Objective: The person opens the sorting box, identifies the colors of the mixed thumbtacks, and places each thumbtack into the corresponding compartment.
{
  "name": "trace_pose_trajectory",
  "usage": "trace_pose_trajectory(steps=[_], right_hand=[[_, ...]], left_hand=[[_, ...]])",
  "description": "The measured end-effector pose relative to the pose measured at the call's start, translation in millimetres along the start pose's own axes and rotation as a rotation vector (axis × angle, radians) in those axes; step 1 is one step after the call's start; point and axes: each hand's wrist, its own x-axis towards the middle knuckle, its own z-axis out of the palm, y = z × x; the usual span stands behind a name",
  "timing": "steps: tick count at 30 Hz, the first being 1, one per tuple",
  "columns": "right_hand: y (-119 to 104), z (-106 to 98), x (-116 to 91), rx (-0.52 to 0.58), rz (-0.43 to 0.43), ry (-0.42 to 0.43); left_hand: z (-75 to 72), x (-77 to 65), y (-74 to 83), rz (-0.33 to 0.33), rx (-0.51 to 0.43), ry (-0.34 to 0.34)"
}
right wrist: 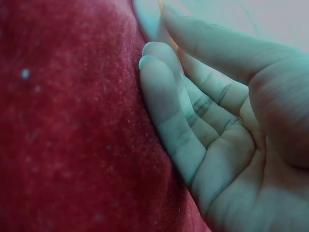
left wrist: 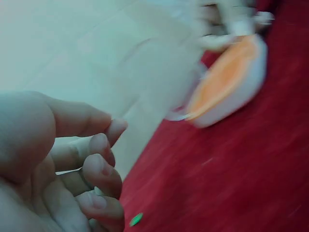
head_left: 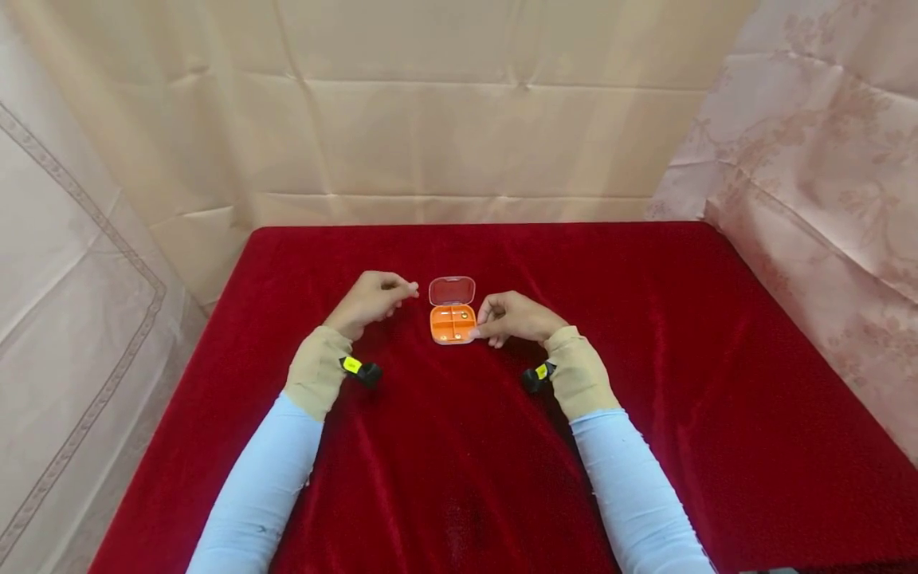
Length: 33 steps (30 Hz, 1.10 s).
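An orange pill box (head_left: 453,325) with four-way dividers lies on the red cloth, its clear lid (head_left: 452,291) folded back. Small pale and yellowish pieces sit in its compartments. My right hand (head_left: 518,317) grips the box's right side, thumb over the near right corner and fingers along the wall. To the left of the box, my left hand (head_left: 374,301) is raised, with thumb and index fingertips together and the other fingers curled. I cannot tell whether something tiny is between those tips. A small pale bit (left wrist: 98,191) shows by the curled fingers in the left wrist view.
Red velvet cloth (head_left: 459,462) covers the table. A small green piece (left wrist: 136,220) appears against the cloth in the left wrist view. Beige curtains (head_left: 459,143) hang behind the far edge, with patterned drapes (head_left: 825,175) at the right. Both wrists carry small black cameras (head_left: 369,373).
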Motion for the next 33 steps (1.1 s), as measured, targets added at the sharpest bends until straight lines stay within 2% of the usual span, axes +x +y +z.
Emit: trace_pose_trajectory(steps=[4, 8, 12, 17, 21, 33], right_hand=[[-3, -1, 0, -0.028, 0.000, -0.008], [-7, -3, -1, -0.052, -0.004, -0.002], [-7, -4, -1, -0.051, -0.009, 0.017], [-4, -2, -1, -0.049, -0.006, 0.010], [-1, 2, 0, -0.041, -0.003, 0.001], [-7, 1, -1, -0.067, -0.008, 0.006]], left_hand=[[-25.9, -1.3, -10.6, -0.024, -0.088, 0.107], [-38.1, 1.6, -20.6, -0.059, -0.135, 0.144], [-36.2, 7.1, -25.1, -0.055, -0.093, 0.149], [-29.3, 9.1, -31.5, -0.058, 0.099, 0.196], [-25.8, 7.7, -37.0, -0.079, 0.193, 0.216], [-23.5, 6.4, -34.2, -0.081, 0.238, 0.227]])
